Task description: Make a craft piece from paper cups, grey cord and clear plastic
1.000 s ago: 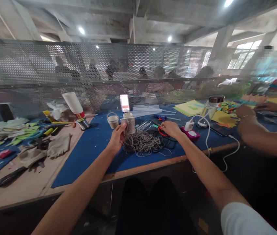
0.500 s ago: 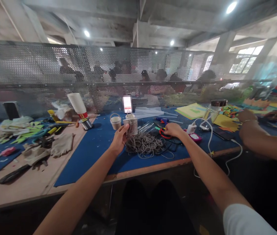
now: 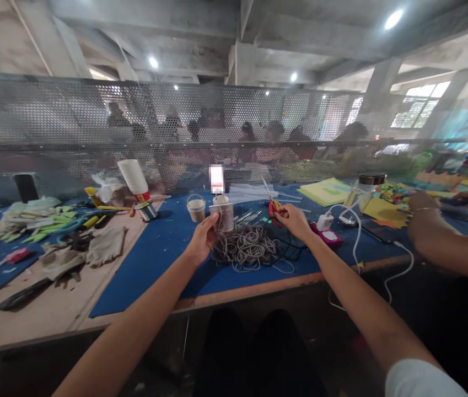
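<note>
My left hand (image 3: 201,240) is closed on a small cord-wrapped cup (image 3: 224,216), held just above a loose pile of grey cord (image 3: 248,248) on the blue mat (image 3: 155,253). A strand of cord runs from the cup down to the pile. My right hand (image 3: 295,219) grips red-handled scissors (image 3: 273,208), lifted off the mat with the blades pointing up and back. A second small cup with a handle (image 3: 196,209) stands on the mat just left of the held cup.
A perforated metal screen (image 3: 93,132) walls off the back of the bench; people sit behind it. A stack of white cups (image 3: 133,181), gloves (image 3: 105,245) and green scraps lie left. A white charger with cable (image 3: 324,220), a jar (image 3: 366,184) and coloured paper lie right, where another person's arm (image 3: 444,242) rests.
My right hand has picked the red scissors up off the mat and raised them. My left hand keeps the cup in nearly the same place.
</note>
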The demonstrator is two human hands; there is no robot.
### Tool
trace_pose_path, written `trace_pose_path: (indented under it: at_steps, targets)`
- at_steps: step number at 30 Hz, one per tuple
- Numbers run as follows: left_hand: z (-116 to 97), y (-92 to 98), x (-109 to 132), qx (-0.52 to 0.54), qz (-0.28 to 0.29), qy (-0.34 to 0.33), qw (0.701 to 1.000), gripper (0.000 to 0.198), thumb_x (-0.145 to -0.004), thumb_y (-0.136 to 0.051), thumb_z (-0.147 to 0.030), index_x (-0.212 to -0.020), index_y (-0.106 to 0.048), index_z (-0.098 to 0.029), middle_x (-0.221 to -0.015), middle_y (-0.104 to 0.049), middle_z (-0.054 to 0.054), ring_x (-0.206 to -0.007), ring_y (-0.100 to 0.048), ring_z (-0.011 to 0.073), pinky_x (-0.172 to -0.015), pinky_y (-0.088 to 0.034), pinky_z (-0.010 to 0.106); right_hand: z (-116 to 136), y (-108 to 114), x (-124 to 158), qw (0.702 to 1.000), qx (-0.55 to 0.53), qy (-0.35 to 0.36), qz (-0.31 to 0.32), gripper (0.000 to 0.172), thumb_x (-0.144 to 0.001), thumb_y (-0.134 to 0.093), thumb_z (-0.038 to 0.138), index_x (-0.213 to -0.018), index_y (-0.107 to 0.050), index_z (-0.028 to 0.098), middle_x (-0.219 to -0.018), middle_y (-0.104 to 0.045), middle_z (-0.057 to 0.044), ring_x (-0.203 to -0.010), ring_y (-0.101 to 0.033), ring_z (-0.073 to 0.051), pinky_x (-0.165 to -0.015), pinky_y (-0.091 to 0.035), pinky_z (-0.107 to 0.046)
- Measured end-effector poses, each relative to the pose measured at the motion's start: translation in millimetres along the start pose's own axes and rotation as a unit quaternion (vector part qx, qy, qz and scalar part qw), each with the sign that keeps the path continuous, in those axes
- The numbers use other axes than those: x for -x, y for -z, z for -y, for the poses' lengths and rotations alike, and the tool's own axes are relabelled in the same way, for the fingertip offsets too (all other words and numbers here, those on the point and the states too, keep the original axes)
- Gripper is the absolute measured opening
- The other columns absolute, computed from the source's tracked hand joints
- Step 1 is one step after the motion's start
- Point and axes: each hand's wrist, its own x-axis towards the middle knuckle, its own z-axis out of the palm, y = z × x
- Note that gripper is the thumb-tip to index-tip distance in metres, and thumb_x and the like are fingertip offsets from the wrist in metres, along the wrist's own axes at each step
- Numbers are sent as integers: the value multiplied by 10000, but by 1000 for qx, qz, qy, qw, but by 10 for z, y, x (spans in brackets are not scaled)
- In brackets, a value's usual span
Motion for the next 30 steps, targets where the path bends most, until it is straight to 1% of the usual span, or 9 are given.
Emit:
trace_pose_path:
  at_steps: [3,6,10,15,18,20,25,27,30]
  targets:
    - [5,6,4,-1,14,3,1000,400,-792,-804,-399,-1104,-730,-159,-994,-795,68,-820,-753,205,-673,-610,271,39,-32,7,997,-36,21,-65,244,-877,-608,412,-947,-680,190,-882,-712,-66,-702,-626,-191,-711,-494,-325]
    - [10,10,6,-2,16,10,1000,415,-796,-801,-397,-1123,-728,-151,-1017,-795,77,-850,-758,215,-695,-614,279,62,-39,2,993,-58,28,-94,217,-874,-598,393,-940,-642,191,-934,-689,-80,-729,-628,-200,-728,-514,-342]
    - [18,16,1,-5,18,10,1000,398,-807,-791,-393,-1125,-730,-162,-1038,-795,76,-866,-758,217,-707,-617,281,99,9,-14,993,-50,12,-111,149,-841,-600,316,-928,-608,195,-968,-658,-88,-792,-630,-216,-782,-520,-349]
    - [16,14,7,-11,22,10,1000,396,-802,-801,-401,-1118,-737,-171,-1059,-792,74,-906,-757,225,-731,-621,291,211,138,-32,991,18,-52,-122,183,-877,-547,267,-1017,-631,184,-1126,-621,-135,-946,-633,-246,-892,-507,-365]
    - [12,9,12,-4,23,9,1000,391,-810,-793,-390,-1127,-738,-167,-1097,-785,83,-938,-753,228,-764,-625,304,279,188,-49,989,20,-53,-136,199,-881,-555,275,-1027,-657,185,-1241,-570,-164,-1116,-597,-276,-976,-497,-391]
    - [8,8,13,9,23,12,1000,370,-828,-777,-380,-1131,-739,-171,-1110,-783,82,-949,-750,226,-784,-627,312,327,196,-66,990,-18,-41,-137,212,-885,-548,272,-1052,-650,190,-1274,-564,-164,-1154,-591,-271,-992,-503,-394]
    - [-20,8,16,33,14,26,999,355,-850,-748,-384,-1130,-741,-166,-1099,-783,89,-927,-752,228,-766,-629,311,507,104,-156,975,-209,-4,-73,275,-909,-547,339,-1146,-539,199,-1219,-657,-127,-980,-669,-219,-890,-551,-372]
    - [-34,11,19,32,20,25,999,380,-848,-745,-396,-1137,-738,-150,-1094,-782,101,-899,-754,230,-731,-626,306,609,29,-221,961,-270,-2,-62,304,-884,-608,383,-1114,-511,211,-1165,-675,-98,-910,-674,-200,-837,-555,-355]
    - [-50,13,30,25,36,17,999,409,-848,-742,-414,-1146,-735,-134,-1080,-782,111,-867,-752,225,-702,-616,295,792,-82,-325,942,-330,-6,-61,349,-804,-729,401,-998,-493,231,-976,-650,-27,-791,-638,-163,-761,-544,-321]
